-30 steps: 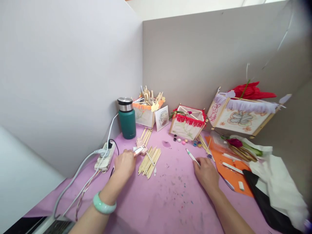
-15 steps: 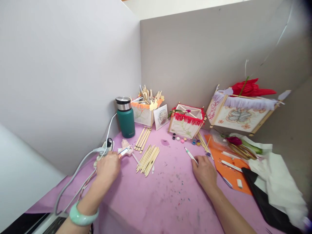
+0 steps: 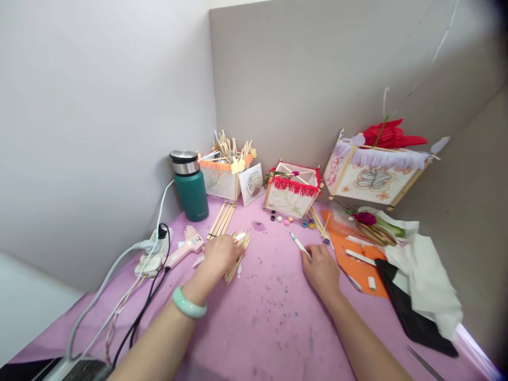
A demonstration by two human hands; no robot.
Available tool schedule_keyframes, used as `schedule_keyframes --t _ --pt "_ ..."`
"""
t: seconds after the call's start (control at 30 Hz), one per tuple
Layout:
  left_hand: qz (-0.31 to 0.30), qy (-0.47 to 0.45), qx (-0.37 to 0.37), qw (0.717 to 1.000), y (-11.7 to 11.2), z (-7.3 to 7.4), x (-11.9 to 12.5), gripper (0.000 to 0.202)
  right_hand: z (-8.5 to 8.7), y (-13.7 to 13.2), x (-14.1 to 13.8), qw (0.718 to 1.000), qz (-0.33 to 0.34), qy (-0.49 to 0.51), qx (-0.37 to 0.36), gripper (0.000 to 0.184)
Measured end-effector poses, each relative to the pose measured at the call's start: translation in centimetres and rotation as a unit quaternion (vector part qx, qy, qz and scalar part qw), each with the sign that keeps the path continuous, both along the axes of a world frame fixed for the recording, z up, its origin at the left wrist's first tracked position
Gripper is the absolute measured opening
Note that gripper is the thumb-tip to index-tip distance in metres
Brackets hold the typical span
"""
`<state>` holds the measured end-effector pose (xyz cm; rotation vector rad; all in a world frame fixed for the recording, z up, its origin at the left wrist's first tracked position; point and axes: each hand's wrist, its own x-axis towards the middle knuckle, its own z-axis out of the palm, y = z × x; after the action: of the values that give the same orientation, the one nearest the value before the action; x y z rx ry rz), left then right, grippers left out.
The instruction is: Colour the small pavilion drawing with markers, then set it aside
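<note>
My left hand (image 3: 219, 257), with a green bangle on its wrist, lies over a pile of thin wooden sticks (image 3: 238, 250), its fingers curled onto them. A pink glue gun (image 3: 184, 247) lies on the purple table (image 3: 262, 317) just left of that hand, apart from it. My right hand (image 3: 322, 271) rests on the table with fingers closed on a white pen (image 3: 298, 244) that points up and left.
A green flask (image 3: 190, 186), a power strip (image 3: 151, 253) with cables, three paper lanterns (image 3: 292, 190) along the back wall, small paint pots (image 3: 281, 218), orange paper (image 3: 357, 264) with tools, white tissue and black cloth (image 3: 416, 312) at right. Walls close in left and behind.
My left hand set the glue gun down at the left and moved right onto the stick pile. The right hand stayed on the pen. The camera shifted right.
</note>
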<state>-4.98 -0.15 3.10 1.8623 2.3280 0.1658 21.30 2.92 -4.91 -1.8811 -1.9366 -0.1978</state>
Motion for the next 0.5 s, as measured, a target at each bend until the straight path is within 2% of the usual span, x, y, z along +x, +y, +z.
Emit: schedule_keyframes --t 0.17,0.3,0.4,0.5 --pt "0.006 -0.044 0.006 0.999 0.3 -0.5 0.4 0.035 0.0 0.0 0.0 1.000 0.001 0.004 -0.002 0.022" --pt "0.023 -0.117 0.048 0.992 -0.1 -0.4 0.2 0.029 -0.2 0.1 0.2 1.000 0.004 0.009 -0.009 0.021" --pt "0.034 -0.211 0.089 0.973 -0.1 0.4 -0.3 0.029 -0.3 0.1 0.5 0.999 0.017 0.030 0.010 0.022" --pt "0.006 -0.341 0.093 0.935 -0.3 1.3 -0.5 0.038 0.4 -0.4 -0.1 0.990 0.055 0.100 0.085 0.025"
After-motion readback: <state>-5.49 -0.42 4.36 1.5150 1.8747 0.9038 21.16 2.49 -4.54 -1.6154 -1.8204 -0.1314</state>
